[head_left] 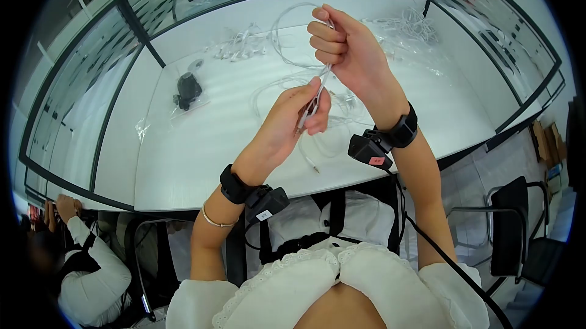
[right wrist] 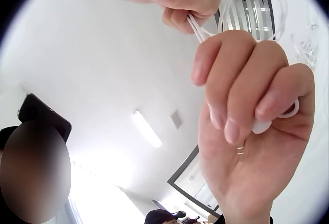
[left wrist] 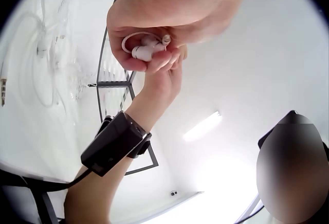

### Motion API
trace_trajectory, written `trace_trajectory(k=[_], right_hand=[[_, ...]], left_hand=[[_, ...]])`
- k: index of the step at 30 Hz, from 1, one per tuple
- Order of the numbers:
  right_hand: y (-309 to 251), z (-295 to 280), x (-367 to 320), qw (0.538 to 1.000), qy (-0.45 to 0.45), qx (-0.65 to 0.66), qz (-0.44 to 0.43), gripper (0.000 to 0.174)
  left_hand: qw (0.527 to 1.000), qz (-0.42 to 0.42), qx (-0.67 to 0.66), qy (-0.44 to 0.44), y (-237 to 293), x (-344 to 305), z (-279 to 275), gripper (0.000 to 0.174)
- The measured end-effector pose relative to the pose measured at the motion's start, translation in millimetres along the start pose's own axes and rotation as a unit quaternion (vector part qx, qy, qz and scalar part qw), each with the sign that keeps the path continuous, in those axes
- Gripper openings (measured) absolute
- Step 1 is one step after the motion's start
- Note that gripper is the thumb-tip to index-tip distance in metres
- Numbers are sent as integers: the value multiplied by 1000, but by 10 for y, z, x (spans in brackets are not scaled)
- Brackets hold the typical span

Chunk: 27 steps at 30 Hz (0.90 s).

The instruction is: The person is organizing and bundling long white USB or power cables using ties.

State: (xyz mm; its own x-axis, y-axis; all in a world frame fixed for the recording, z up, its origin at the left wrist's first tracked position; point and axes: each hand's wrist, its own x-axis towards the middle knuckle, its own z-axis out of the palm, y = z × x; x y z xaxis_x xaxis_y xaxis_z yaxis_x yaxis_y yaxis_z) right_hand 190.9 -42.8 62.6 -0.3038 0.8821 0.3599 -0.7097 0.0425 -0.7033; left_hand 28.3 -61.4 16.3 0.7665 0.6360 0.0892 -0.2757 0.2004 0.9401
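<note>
Both hands hold white wired earphones above the white table, the right hand a little higher and farther out. My left hand (head_left: 293, 115) curls round one end of them. In the left wrist view white earbuds (left wrist: 142, 54) show in its palm, and in the right wrist view a gold-banded plug (right wrist: 240, 150) pokes out below its fingers. My right hand (head_left: 354, 51) grips the white cable (head_left: 274, 33), with fingers folded. The cable hangs in a loop to the left of that hand and runs down to the left hand. Part of it is hidden inside the fists.
Other earphone cables lie on the table (head_left: 177, 164), one with its plug (head_left: 316, 169) near the front edge. A tangled cable pile (head_left: 415, 27) sits back right, bagged white items (head_left: 241, 45) at the back, a bagged black item (head_left: 188, 89) left. Framed glass partitions surround the table.
</note>
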Motion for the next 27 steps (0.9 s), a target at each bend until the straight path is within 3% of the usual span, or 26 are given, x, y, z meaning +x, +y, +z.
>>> trace_trajectory(k=[1,4,11,14,15,19,22,23,26,27], right_hand=[[2,0,-7,1000,-2,-4,-1,23],[16,13,-31,1000,20,-2,-4,23],[-195,-262,-75,979,-22,186,-77,17],[-424,-288,-182,986,-11,160,-47,16],[-482,-261,-225,996,-22,88,-22,21],[-556,-363,-391,980,-34,-183,-74,36],[-574,-382,-598,945,-72,-311,-71,37],[-603,-446,-689,933,-55,-352,-56,38],[-590,-425,-853,869,-72,-488,33,33],[-567,-435,-874,874,-35,-481,63,27]], left_hand=[[999,-10,14,46,38,-19,90,41],[998,-4,32,49,20,-37,37,42],[972,-14,232,19,34,-395,-54,47],[960,-14,276,37,41,-578,-78,45],[955,-21,294,27,83,-619,-128,44],[906,13,422,43,205,-802,-224,40],[806,53,585,75,356,-931,-155,35],[774,100,620,85,378,-969,-160,30],[688,146,705,91,502,-1062,-129,30],[666,155,725,86,529,-1076,-128,30]])
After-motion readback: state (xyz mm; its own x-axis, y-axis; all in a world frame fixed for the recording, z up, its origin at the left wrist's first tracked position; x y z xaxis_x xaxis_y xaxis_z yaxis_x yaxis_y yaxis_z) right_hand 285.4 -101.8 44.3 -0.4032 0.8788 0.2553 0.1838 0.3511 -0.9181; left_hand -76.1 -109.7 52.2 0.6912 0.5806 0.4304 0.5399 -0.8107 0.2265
